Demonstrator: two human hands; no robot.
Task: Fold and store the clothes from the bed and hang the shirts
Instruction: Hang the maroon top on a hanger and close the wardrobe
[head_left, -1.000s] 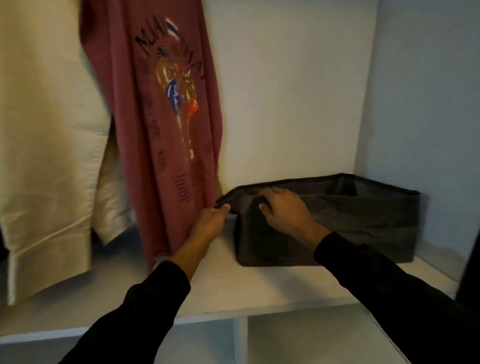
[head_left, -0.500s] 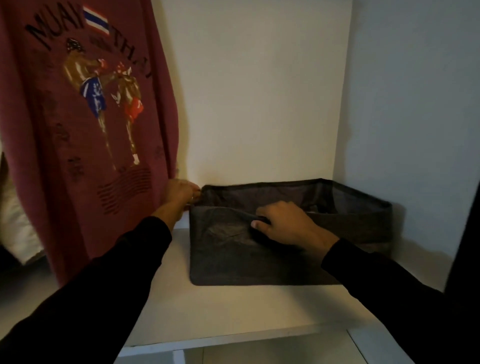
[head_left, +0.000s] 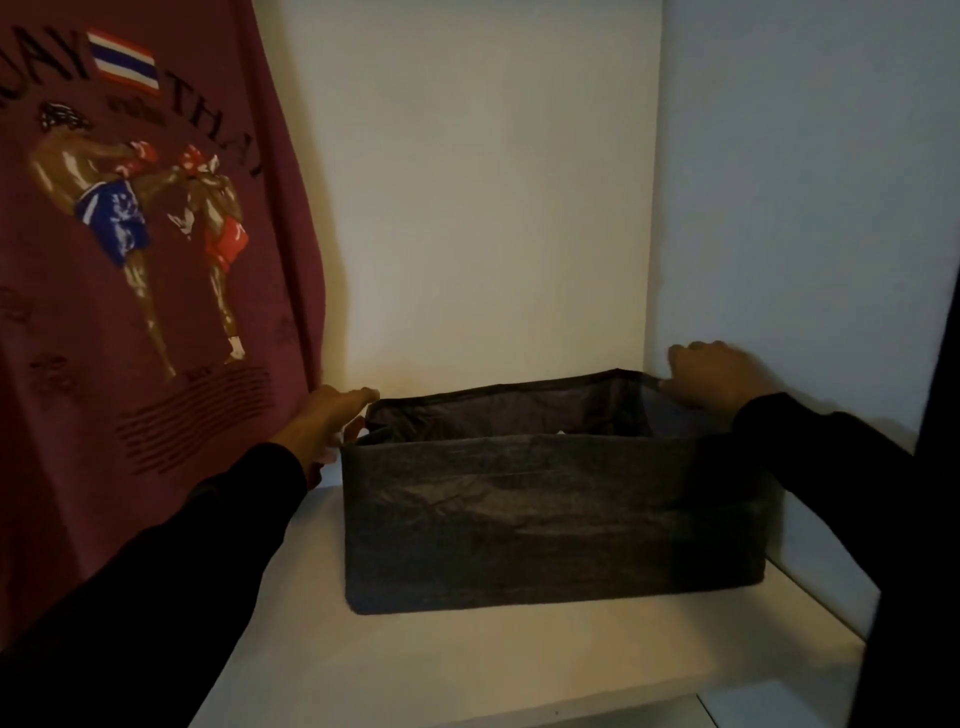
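A dark fabric storage box (head_left: 550, 519) stands open on a white wardrobe shelf (head_left: 519, 665). My left hand (head_left: 332, 415) grips the box's left end at the rim. My right hand (head_left: 717, 376) grips the rim at the far right corner. The box's walls stand up and its inside is mostly dark; a small pale spot shows near the front wall. A maroon printed T-shirt (head_left: 145, 260) hangs at the left, its edge touching my left wrist.
The wardrobe's back wall (head_left: 493, 208) and right side wall (head_left: 805, 208) close in the shelf. A dark edge (head_left: 935, 467) runs down the far right. A lower shelf part (head_left: 779, 706) shows at the bottom right.
My right hand left the front rim's middle and went to the far right corner. The box now stands spread open. The view shifted right; the beige garment is out of sight.
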